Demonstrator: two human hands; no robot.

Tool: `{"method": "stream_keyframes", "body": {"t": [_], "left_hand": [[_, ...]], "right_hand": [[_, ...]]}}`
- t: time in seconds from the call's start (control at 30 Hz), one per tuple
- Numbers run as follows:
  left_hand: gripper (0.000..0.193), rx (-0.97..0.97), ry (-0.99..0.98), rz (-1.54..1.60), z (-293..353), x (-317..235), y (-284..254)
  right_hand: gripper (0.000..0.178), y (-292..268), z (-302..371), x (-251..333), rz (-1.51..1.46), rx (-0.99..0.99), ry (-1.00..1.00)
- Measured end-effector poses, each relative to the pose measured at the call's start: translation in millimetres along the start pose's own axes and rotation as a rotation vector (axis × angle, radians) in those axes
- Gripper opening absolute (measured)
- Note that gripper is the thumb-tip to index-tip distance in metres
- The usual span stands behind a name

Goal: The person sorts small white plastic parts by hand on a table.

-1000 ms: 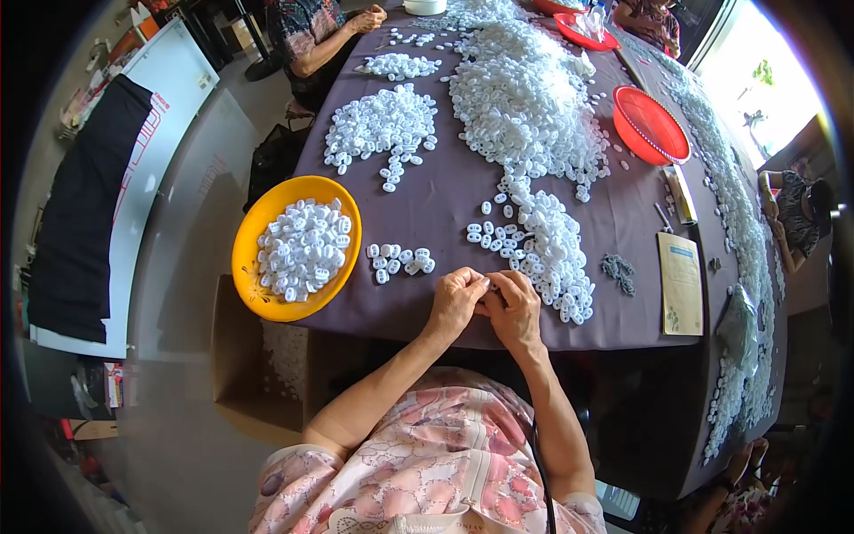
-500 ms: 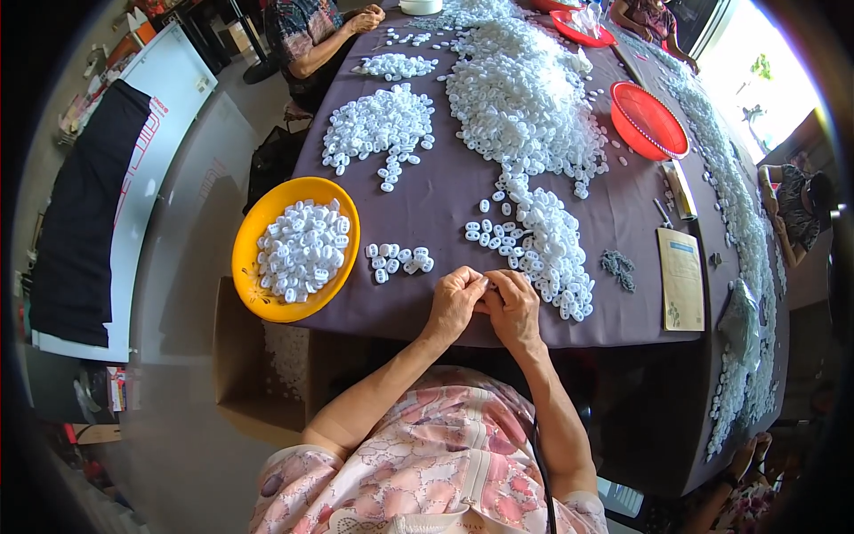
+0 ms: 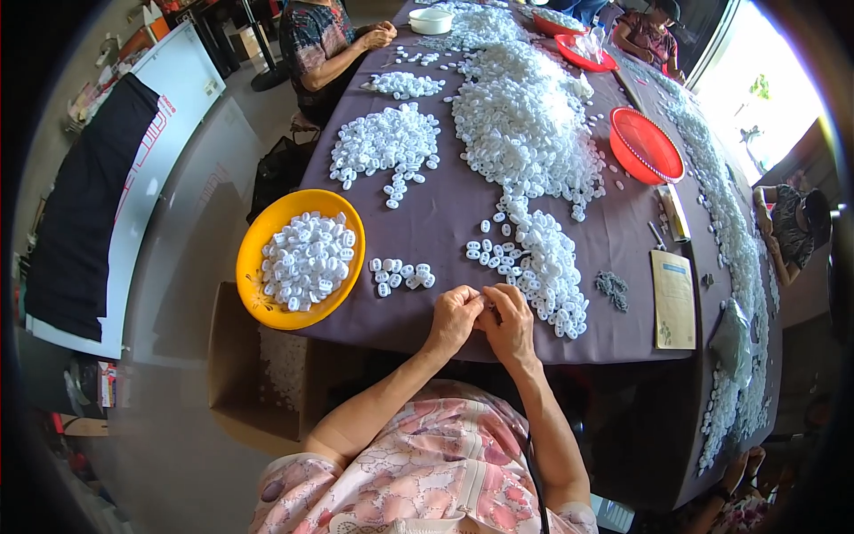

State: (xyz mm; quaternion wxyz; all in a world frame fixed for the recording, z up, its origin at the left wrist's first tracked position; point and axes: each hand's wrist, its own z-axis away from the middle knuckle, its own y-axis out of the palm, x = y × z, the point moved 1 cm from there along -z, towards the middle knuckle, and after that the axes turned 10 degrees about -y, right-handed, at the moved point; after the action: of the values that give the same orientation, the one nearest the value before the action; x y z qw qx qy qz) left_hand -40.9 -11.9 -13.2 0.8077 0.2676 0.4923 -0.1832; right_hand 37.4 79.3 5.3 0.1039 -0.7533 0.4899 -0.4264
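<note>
My left hand (image 3: 455, 318) and my right hand (image 3: 511, 327) meet at the table's near edge. Both are closed, thumbs and fingertips pinched together; whatever lies between them is too small or hidden to make out. Just beyond and right of the right hand spreads a heap of small white oval plastic pieces (image 3: 553, 267), many showing dark slots. A little group of similar white pieces (image 3: 386, 277) lies left of my left hand. Farther left, a yellow bowl (image 3: 252, 287) filled with such pieces sits at the table corner.
Larger white heaps (image 3: 520, 120) run up the purple-grey cloth (image 3: 427, 222). At right are a red basket (image 3: 633, 156), a grey tangle (image 3: 612, 290) and a brown booklet (image 3: 673, 307). A cardboard box (image 3: 233, 392) stands below the bowl. Other people sit around the tables.
The whole view has shifted, so the table appears slightly lower. My hands stay together at the edge, with the right hand's fingers slightly rearranged.
</note>
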Motion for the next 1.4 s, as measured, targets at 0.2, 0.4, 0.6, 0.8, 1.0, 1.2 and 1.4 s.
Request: {"method": "stream_keyframes", "body": {"t": [0.2,0.4,0.6,0.8,1.0,1.2,1.4], "left_hand": [[0.014,-0.033,0.013,0.010,1.6,-0.5,1.6],[0.015,0.044,-0.049,0.016,0.9,0.1,-2.9],[0.015,0.094,-0.079,0.060,1.5,-3.9,-3.3],[0.014,0.084,-0.066,0.069,1.5,-1.5,-4.3],[0.014,0.085,-0.078,0.079,1.2,-1.9,-2.9],[0.015,0.098,-0.063,0.052,1.0,-2.4,-3.6],[0.015,0.103,-0.163,0.123,-4.0,-1.1,-8.8]], "right_hand": [[0.026,2.4,4.0,0.5,-0.005,-0.003,0.028],[0.023,1.9,3.5,0.6,0.038,0.015,-0.040],[0.018,4.1,4.4,-1.7,0.044,0.023,-0.077],[0.018,4.0,4.6,-1.0,0.067,0.042,-0.082],[0.018,5.2,6.0,-2.3,0.091,0.044,-0.079],[0.018,4.5,4.8,-1.7,0.066,0.016,-0.048],[0.027,0.0,0.5,0.4,-0.057,0.004,0.054]]}}
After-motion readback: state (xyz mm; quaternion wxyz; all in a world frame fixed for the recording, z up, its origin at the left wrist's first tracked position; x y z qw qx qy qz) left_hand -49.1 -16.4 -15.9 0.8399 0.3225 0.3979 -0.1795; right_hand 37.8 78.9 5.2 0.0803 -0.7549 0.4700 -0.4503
